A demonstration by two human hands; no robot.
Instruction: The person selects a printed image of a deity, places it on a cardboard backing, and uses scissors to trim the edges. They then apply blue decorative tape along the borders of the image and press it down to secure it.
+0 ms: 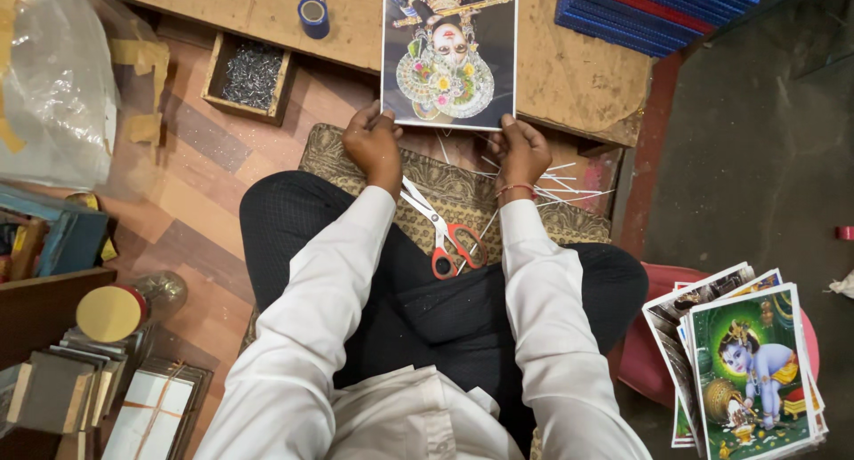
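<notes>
A glossy devotional print [449,51] of an ornate crowned figure among flowers, on a dark ground, lies on a low wooden table [578,77], its near edge at the table's front. The left hand [374,144] pinches the print's near left corner; the right hand [520,149], a red thread at its wrist, pinches the near right corner. Both arms wear white sleeves. The person sits cross-legged on a patterned cushion [338,153]. Red-handled scissors [442,229] lie on the lap. A stack of similar prints [756,371] sits to the right, and a box of small nails [252,73] to the left.
</notes>
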